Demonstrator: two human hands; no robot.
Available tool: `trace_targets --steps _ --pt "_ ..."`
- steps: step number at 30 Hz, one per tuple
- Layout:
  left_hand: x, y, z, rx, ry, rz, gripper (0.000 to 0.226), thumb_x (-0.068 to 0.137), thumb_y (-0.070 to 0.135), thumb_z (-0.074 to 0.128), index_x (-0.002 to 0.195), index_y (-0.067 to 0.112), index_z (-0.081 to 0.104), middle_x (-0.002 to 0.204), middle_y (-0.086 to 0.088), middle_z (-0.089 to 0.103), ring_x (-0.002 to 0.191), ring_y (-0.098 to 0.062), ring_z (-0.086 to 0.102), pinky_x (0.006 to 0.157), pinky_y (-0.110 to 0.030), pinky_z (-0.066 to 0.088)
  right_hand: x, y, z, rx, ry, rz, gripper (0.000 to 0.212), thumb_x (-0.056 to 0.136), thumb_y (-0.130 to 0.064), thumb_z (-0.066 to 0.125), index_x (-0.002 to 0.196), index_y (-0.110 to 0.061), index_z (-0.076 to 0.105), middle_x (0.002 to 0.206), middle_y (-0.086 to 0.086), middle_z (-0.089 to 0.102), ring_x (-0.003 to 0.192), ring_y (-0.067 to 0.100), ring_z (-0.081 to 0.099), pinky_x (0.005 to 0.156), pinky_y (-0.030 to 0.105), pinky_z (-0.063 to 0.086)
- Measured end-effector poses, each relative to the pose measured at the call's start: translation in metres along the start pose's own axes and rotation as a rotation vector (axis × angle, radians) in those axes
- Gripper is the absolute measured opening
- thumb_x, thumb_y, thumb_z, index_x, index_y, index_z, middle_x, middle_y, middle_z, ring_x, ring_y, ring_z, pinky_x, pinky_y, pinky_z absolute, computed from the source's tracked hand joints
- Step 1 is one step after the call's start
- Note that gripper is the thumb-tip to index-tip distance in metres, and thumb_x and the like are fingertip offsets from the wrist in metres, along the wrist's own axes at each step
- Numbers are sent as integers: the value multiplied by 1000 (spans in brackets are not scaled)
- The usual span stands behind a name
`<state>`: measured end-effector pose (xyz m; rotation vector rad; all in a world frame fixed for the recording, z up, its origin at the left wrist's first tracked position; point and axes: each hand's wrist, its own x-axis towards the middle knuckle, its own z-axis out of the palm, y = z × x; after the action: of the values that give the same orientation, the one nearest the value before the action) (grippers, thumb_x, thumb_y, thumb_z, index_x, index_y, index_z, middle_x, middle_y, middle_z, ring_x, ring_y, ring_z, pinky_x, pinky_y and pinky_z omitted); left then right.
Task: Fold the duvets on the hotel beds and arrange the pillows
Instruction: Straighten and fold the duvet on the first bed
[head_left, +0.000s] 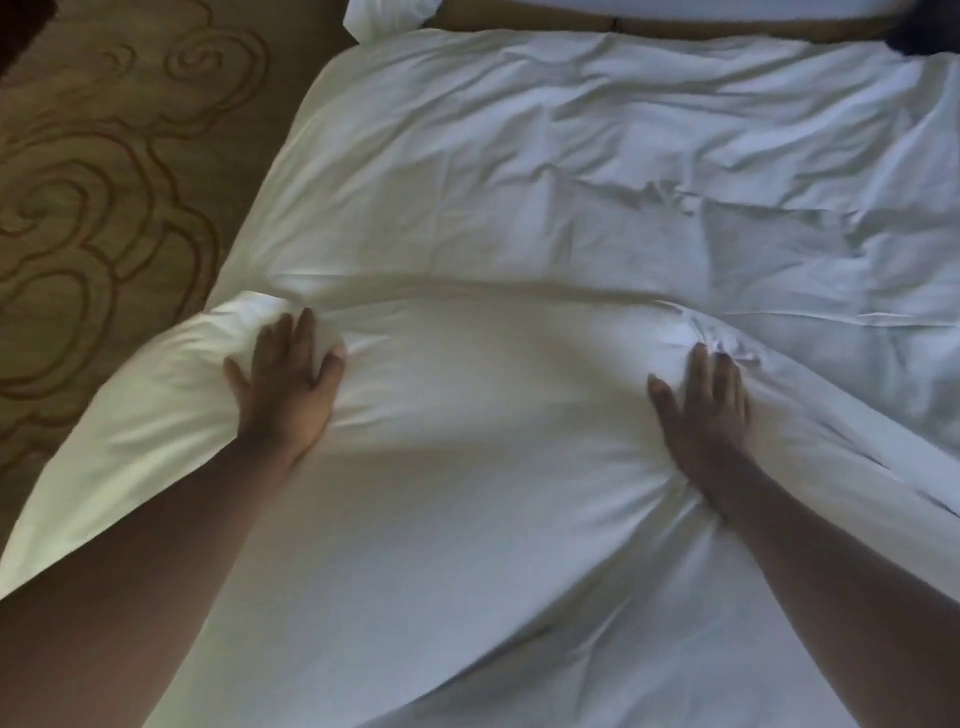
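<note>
A white duvet (519, 156) covers the bed, wrinkled on its right half. Its near part is folded over into a thick band (493, 395) that runs across the bed in front of me. My left hand (285, 384) lies flat on the fold's left end, fingers spread and straight, next to the puffed corner. My right hand (701, 405) presses flat on the fold's right part, fingertips at a bunch of creases. A white pillow (387, 15) shows only as a corner at the top edge.
Patterned brown carpet (104, 182) runs along the bed's left side. A tan headboard strip (649, 23) lies beyond the duvet at the top. A dark object (930, 26) sits in the top right corner.
</note>
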<state>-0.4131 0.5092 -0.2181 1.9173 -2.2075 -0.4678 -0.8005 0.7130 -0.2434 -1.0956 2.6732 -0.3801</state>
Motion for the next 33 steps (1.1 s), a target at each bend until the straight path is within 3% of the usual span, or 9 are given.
trace_targets --steps 3,12,16,19,23,25,27,30,33 --pt "6 -3 19 84 -31 11 66 98 58 22 157 31 7 166 -3 7 153 -19 2 118 -59 -4 3 7 22 -57 12 -28 111 76 -89 0 159 -17 9 164 24 13 153 37 11 122 50 10" --pt "15 -8 69 188 44 86 69 98 59 18 157 27 0 166 -6 0 153 -24 0 117 -62 -1 11 16 52 -207 150 -104 85 96 -65 23 158 -9 10 160 32 17 149 44 17 119 56 16" --pt "20 -5 56 223 -87 48 72 97 62 17 157 28 -4 166 -4 -9 153 -22 -7 118 -59 -4 12 8 41 -251 1 -10 89 93 -71 20 158 -13 3 163 27 6 152 40 5 121 55 8" --pt "-4 -7 34 179 -160 77 69 100 51 28 158 21 5 166 -6 -1 153 -23 0 119 -57 5 -8 -8 26 -291 -112 66 82 98 -64 21 159 -13 1 165 23 0 153 37 0 122 55 5" --pt "-86 -38 -3 173 -157 125 60 98 35 43 151 11 32 161 -13 25 148 -30 23 116 -58 15 -73 -17 7 -223 -196 49 69 102 -48 27 159 -15 9 166 19 5 153 35 6 120 57 14" --pt "-130 -65 -26 184 -76 50 59 94 36 45 147 8 39 158 -15 31 147 -30 25 116 -61 12 -116 -16 -4 -212 -237 -5 67 101 -47 26 158 -15 12 165 18 10 152 34 11 118 57 17" --pt "-171 -96 -48 192 0 -102 63 95 39 49 150 14 31 162 -11 21 150 -27 15 113 -67 6 -160 -18 -11 -196 -230 -73 69 99 -49 23 157 -12 19 163 21 19 150 36 18 116 57 21" --pt "-220 -135 -69 24 92 -575 82 90 55 56 154 23 16 163 -15 7 151 -36 4 111 -70 7 -225 -31 -15 -128 -179 -188 84 94 -65 21 152 -5 32 158 20 34 147 36 29 113 59 27" --pt "-234 -151 -68 -358 143 -1021 107 80 64 66 156 17 8 162 -21 8 148 -43 13 117 -58 18 -276 -43 -14 -30 -184 -362 89 92 -69 28 154 -6 29 163 12 26 152 28 20 120 57 18"
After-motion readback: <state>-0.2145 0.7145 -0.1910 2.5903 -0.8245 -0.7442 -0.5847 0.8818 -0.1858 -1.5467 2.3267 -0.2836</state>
